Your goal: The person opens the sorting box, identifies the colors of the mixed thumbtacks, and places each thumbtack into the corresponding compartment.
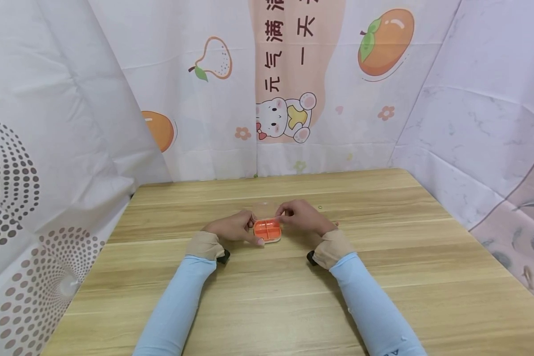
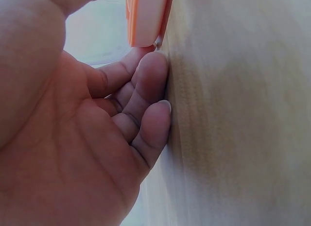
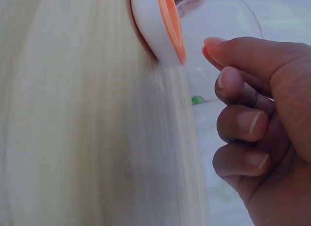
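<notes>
The wooden surface fills the lower half of the head view. At its centre lies a small orange pill box, divided into compartments, long axis running left to right, its clear lid tipped open toward the top of the frame. The left hand grips the box's left end, thumb along the near edge. The right hand sits at its right end, fingers curled, fingertips at the lid's hinge edge; both are equally near. A tiny green pill lies just beyond the right hand.

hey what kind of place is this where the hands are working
Probably a makeshift tabletop booth: a wooden table walled in by hung printed sheets, with both hands at a small orange compartment box.
</notes>
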{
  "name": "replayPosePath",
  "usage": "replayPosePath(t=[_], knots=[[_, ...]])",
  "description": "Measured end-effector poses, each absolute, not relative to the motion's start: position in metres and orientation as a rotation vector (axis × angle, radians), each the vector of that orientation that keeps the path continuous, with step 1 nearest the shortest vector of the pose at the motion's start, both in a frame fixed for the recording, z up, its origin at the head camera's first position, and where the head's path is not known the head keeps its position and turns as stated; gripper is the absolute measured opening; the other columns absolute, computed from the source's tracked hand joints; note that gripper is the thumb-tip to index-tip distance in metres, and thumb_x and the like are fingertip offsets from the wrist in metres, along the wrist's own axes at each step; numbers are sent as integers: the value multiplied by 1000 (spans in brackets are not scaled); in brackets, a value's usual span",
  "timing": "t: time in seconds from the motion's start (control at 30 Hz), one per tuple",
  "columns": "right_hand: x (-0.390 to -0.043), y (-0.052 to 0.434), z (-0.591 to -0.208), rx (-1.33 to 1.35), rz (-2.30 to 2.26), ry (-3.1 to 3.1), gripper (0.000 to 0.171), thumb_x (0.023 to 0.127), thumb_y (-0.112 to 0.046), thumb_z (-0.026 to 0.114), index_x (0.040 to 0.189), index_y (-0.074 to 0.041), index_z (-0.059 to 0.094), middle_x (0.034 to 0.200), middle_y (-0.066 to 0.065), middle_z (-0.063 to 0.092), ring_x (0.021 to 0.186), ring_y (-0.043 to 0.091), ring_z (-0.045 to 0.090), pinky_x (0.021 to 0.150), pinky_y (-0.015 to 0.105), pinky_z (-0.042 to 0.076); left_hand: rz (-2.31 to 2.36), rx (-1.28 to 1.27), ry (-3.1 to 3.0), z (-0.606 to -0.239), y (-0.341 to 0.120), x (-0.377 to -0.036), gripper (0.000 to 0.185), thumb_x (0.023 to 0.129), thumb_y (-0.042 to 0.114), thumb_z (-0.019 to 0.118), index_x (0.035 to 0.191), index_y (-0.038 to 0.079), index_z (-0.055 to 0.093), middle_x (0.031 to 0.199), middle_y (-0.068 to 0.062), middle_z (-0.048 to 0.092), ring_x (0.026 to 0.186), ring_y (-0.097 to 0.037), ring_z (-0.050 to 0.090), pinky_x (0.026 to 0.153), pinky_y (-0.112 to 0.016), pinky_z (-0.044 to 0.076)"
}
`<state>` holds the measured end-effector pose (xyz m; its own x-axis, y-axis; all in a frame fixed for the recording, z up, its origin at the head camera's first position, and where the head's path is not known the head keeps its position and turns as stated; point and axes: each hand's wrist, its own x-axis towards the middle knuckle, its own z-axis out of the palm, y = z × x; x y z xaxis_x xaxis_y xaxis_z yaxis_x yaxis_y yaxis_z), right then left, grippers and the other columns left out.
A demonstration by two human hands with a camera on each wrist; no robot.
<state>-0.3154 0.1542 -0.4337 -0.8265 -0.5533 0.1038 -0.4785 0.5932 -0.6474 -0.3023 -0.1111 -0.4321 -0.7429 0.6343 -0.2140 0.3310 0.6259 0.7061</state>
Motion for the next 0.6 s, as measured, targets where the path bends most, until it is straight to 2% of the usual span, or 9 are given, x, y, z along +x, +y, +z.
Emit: replayPosePath(t=[0.37,0.6], knots=[[-319,177,-429,-816,-1083,2770,11,99,-20,71,99,-11,77,76,-2,63,71,14,55,65,30,45,916,769,2403,-436,-112,-304,62,83,37,88,120,4,51,105,-8,52,91,-19,47,79,-31,43],[-324,193,-432,-723,-1081,2838,14,101,-23,69,101,-11,76,77,-2,63,71,16,55,66,32,45,911,775,2406,-433,-111,-302,59,83,36,88,117,5,50,104,-9,51,90,-18,46,79,-31,42]])
